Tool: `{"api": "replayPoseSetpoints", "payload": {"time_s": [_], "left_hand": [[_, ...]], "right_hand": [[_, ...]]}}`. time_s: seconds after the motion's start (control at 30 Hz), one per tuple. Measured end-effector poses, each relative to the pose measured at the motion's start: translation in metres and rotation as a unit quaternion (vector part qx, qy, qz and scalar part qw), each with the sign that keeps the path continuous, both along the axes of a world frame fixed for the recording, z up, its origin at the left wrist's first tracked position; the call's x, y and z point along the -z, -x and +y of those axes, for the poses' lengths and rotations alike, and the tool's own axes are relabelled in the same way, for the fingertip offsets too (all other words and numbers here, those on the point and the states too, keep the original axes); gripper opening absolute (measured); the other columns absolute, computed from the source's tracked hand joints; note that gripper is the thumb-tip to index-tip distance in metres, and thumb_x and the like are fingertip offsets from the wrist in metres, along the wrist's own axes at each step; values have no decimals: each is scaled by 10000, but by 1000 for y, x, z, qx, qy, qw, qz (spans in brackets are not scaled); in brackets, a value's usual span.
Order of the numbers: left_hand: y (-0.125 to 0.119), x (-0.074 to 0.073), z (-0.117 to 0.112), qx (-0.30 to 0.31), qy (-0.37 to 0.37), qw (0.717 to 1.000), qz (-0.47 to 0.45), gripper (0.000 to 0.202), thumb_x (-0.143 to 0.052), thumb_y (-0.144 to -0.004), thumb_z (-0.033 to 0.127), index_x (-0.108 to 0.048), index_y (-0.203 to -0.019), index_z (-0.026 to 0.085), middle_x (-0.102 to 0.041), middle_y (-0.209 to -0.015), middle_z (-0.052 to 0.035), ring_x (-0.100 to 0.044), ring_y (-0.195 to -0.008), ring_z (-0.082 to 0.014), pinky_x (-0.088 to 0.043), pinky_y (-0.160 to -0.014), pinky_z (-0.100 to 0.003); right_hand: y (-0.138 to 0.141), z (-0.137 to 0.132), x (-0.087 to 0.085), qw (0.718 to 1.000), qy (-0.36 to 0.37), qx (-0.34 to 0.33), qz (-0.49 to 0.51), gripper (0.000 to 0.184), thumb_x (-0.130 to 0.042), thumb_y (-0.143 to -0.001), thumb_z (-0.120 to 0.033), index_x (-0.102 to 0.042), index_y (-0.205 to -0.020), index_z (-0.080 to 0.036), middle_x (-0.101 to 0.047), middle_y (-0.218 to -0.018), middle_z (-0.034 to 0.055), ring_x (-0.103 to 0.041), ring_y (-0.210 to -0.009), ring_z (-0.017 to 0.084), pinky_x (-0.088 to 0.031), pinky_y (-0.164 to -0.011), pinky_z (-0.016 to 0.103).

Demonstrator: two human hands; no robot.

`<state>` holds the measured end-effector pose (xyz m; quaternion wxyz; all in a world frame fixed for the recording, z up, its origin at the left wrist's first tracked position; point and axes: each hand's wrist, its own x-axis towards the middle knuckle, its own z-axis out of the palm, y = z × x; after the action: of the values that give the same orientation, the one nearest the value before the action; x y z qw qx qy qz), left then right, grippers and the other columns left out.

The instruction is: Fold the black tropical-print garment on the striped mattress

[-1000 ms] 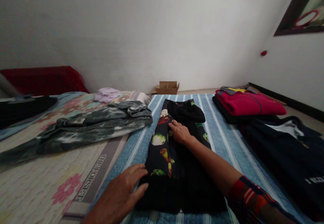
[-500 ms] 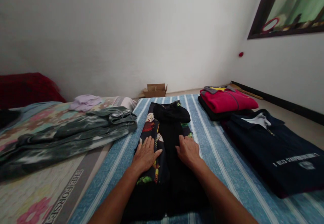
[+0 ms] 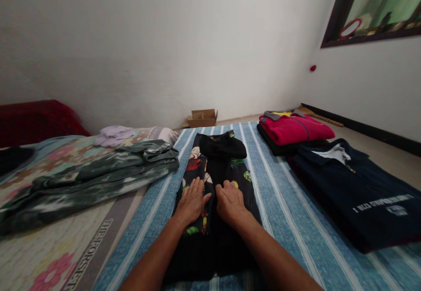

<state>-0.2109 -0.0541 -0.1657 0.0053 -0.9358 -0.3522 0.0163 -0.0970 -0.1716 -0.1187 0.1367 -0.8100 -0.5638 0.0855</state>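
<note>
A black garment with a fruit print [image 3: 217, 172] lies folded lengthwise on a blue striped mat [image 3: 276, 194]. My left hand [image 3: 191, 201] rests flat on its left half, fingers stretched out. My right hand [image 3: 229, 202] lies beside it on the middle of the garment, fingers pressed down on the cloth. The two hands nearly touch. The far end of the garment is folded back into a dark lump [image 3: 223, 146].
A dark navy polo shirt [image 3: 355, 190] lies flat at the right. Behind it sits a folded red fleece on dark clothes [image 3: 294, 129]. Grey-green tie-dye trousers [image 3: 88, 177] lie on a floral mat at the left. A cardboard box [image 3: 202, 117] stands by the wall.
My left hand came up from the garment's near left corner onto its left half. My right hand slid back and left, closer to the left hand. The view has shifted rightward.
</note>
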Motion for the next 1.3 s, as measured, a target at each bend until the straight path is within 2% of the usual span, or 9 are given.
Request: {"api": "replayPoseSetpoints", "payload": {"time_s": [0.27,0.43,0.57,0.67,0.77,0.9,1.03,1.2,1.3], "left_hand": [[-1,-3,-12,-22,35,999,-2,634,-288,-908,429,-293,-1387,15,-217,-1484,-202,-155,-1382,-282,-197,-1096,-454],[-1,-3,-16,-49,40,998,-10,604,-326,-898,386,-285,-1398,49,-233,-1490,-165,-155,-1386,-251,-187,-1107,-419],[-1,-1,-17,-47,34,998,-17,609,-324,-894,387,-282,-1401,53,-228,-1494,-155,-158,-1387,-246,-174,-1112,-416],[-2,-2,-18,-52,34,998,-18,605,-325,-890,383,-287,-1400,60,-230,-1494,-152,-161,-1386,-244,-176,-1111,-421],[-2,-1,-17,-49,27,998,-14,596,-328,-890,380,-292,-1399,71,-236,-1493,-150,-170,-1384,-246,-182,-1109,-427],[2,12,-7,-29,-21,999,3,526,-311,-882,221,-312,-1394,98,-271,-1485,-128,-205,-1375,-227,-216,-1103,-424],[10,35,10,-14,-83,996,1,607,-227,-825,30,-324,-1399,200,-329,-1469,-58,-242,-1364,-174,-242,-1103,-406],[18,51,20,42,-140,988,-44,618,-265,-843,43,-253,-1429,238,-362,-1450,-78,-294,-1345,-197,-317,-1068,-426],[18,53,19,49,-166,984,-28,582,-306,-849,59,-300,-1411,209,-373,-1442,-93,-305,-1339,-203,-337,-1055,-412]], "right_hand": [[-7,-15,9,1000,-1,-1,9,224,-450,-835,-253,-584,-1003,-192,-579,-1031,113,-527,-1020,251,-438,-763,325],[-16,-19,12,997,4,70,27,443,-470,-818,-231,-443,-1250,-143,-576,-1117,135,-548,-1040,252,-423,-805,332],[-28,-14,16,990,8,110,93,518,-488,-788,-216,-401,-1290,-117,-613,-1080,150,-577,-1019,273,-422,-817,354],[-35,-5,24,970,-65,122,200,524,-520,-725,-142,-462,-1245,-125,-620,-1096,133,-577,-1035,248,-421,-856,327],[-31,9,28,929,-154,122,313,469,-537,-691,-124,-535,-1159,-151,-627,-1096,86,-589,-1009,197,-446,-840,270],[-9,30,18,897,-244,98,354,422,-525,-668,-119,-584,-1081,-182,-655,-951,25,-605,-888,166,-463,-794,261],[9,47,10,891,-274,66,355,422,-477,-635,-85,-616,-1021,-186,-635,-758,-12,-587,-741,150,-459,-733,259],[8,48,19,881,-277,61,379,395,-463,-611,-88,-644,-949,-180,-643,-768,-1,-581,-734,154,-455,-723,264],[3,45,23,869,-286,49,401,353,-462,-621,-107,-649,-911,-180,-655,-783,0,-591,-744,155,-460,-716,259]]}}
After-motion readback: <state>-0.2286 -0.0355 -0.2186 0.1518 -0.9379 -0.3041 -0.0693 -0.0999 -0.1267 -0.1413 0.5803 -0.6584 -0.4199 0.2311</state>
